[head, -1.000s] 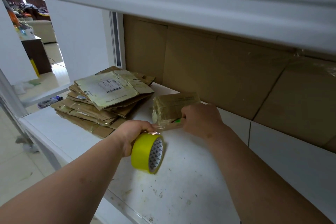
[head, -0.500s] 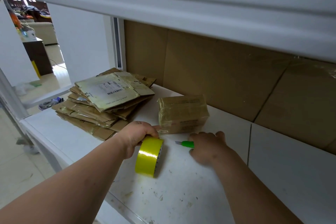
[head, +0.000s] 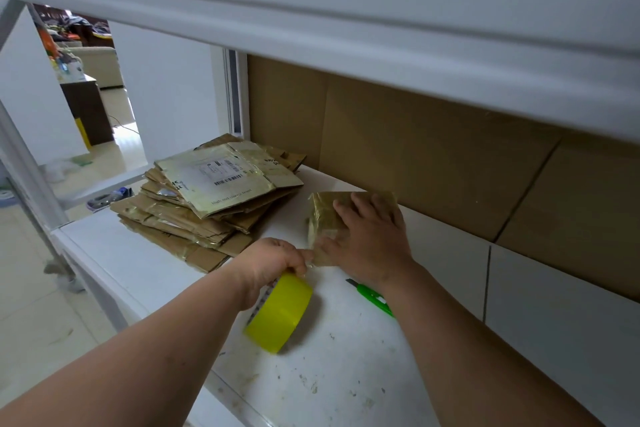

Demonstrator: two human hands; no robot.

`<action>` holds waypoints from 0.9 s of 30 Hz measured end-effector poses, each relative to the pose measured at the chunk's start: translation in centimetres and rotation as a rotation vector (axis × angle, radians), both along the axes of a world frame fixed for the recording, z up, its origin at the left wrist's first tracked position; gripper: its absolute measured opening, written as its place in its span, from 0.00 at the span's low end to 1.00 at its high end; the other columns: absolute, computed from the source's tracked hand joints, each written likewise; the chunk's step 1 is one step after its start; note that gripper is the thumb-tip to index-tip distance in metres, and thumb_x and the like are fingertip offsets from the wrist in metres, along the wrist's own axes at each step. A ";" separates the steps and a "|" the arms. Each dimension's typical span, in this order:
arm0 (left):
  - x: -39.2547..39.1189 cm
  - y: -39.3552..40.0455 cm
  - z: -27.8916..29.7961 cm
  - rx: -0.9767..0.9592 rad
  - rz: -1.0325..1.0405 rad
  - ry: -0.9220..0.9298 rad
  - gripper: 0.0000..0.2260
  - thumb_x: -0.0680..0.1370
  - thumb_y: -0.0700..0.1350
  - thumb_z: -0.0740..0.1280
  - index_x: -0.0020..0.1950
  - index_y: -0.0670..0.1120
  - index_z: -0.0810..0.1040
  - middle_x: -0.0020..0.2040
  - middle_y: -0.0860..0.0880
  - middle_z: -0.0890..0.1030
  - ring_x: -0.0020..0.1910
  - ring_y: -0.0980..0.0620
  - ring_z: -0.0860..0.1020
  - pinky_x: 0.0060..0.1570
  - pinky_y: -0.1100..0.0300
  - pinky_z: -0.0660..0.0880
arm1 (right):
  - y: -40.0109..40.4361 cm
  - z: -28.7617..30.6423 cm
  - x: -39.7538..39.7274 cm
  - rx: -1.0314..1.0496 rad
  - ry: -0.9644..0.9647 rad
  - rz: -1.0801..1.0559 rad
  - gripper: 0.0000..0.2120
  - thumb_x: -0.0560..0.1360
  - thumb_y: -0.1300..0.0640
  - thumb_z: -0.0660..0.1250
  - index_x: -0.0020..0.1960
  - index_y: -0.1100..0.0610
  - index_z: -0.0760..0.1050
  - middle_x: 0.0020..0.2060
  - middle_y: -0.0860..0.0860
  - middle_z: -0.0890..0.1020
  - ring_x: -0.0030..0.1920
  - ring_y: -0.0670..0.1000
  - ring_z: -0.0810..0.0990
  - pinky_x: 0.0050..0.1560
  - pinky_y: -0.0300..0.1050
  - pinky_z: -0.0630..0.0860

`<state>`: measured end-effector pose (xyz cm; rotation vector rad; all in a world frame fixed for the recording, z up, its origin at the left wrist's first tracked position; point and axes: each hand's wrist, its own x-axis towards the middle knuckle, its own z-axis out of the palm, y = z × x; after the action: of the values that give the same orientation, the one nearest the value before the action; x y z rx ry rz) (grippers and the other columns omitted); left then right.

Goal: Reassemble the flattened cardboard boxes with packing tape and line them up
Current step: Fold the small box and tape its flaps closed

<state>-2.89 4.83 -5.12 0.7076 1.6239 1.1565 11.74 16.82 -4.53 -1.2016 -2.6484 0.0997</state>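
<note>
Left hand (head: 273, 262) grips tape roll (head: 280, 314); right hand (head: 372, 246) lies flat on box (head: 323, 218), mid-shelf. One box assembled; flat stack (head: 207, 201) beside it untouched. Judged: early.

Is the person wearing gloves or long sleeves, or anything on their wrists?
No gloves. The left hand and the right hand are both bare. Both forearms are bare too, right down to the edge of the picture, so no sleeves show. I see no watch, bracelet or ring on the parts that show.
</note>
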 end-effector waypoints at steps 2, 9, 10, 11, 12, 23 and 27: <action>-0.1 -0.4 0.2 -0.007 -0.046 0.001 0.07 0.58 0.38 0.70 0.23 0.46 0.76 0.49 0.56 0.86 0.44 0.49 0.77 0.47 0.56 0.69 | 0.0 -0.1 -0.3 -0.006 0.004 -0.014 0.39 0.70 0.26 0.57 0.77 0.42 0.57 0.78 0.45 0.55 0.79 0.55 0.47 0.76 0.59 0.45; -1.3 -1.2 0.5 0.018 -0.055 0.011 0.03 0.58 0.40 0.70 0.24 0.47 0.78 0.52 0.57 0.85 0.48 0.46 0.78 0.55 0.49 0.72 | 0.6 -0.8 -1.9 0.060 0.010 -0.082 0.36 0.70 0.27 0.61 0.72 0.44 0.65 0.73 0.46 0.64 0.75 0.55 0.60 0.72 0.59 0.57; -1.4 -1.3 0.7 0.028 -0.038 0.013 0.05 0.59 0.39 0.71 0.24 0.46 0.78 0.54 0.56 0.85 0.48 0.46 0.79 0.56 0.48 0.73 | 0.7 -0.8 -2.1 0.058 0.014 -0.079 0.36 0.70 0.27 0.61 0.72 0.44 0.66 0.73 0.46 0.65 0.74 0.54 0.61 0.71 0.59 0.58; -1.4 -1.2 0.7 0.043 -0.023 0.018 0.09 0.62 0.38 0.71 0.23 0.46 0.77 0.56 0.56 0.84 0.49 0.46 0.80 0.57 0.48 0.74 | 0.8 -0.7 -2.1 0.051 0.012 -0.070 0.36 0.70 0.27 0.62 0.72 0.44 0.66 0.73 0.46 0.65 0.74 0.53 0.62 0.71 0.59 0.59; -1.4 -1.1 0.8 0.059 -0.008 0.019 0.13 0.66 0.35 0.71 0.23 0.46 0.77 0.58 0.56 0.83 0.50 0.46 0.80 0.54 0.50 0.74 | 1.1 -0.6 -2.1 0.045 0.001 -0.055 0.36 0.70 0.28 0.62 0.72 0.44 0.66 0.73 0.46 0.65 0.74 0.53 0.62 0.71 0.59 0.60; -0.2 0.1 1.2 0.136 -0.069 0.063 0.15 0.73 0.33 0.70 0.29 0.45 0.72 0.69 0.55 0.76 0.49 0.60 0.79 0.31 0.70 0.70 | 1.2 2.0 0.2 0.036 0.011 0.016 0.27 0.76 0.37 0.61 0.74 0.43 0.67 0.75 0.45 0.66 0.75 0.52 0.62 0.72 0.54 0.60; -0.4 0.1 1.4 0.134 -0.111 0.084 0.15 0.74 0.33 0.68 0.29 0.45 0.73 0.70 0.58 0.74 0.46 0.61 0.80 0.28 0.70 0.69 | 2.1 2.2 1.8 -0.103 0.037 -0.185 0.44 0.67 0.26 0.65 0.78 0.39 0.56 0.79 0.48 0.48 0.78 0.58 0.48 0.74 0.61 0.50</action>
<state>-3.24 4.96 -3.76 0.9319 1.5655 1.1764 13.52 18.93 -2.38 -1.4568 -2.5136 0.2254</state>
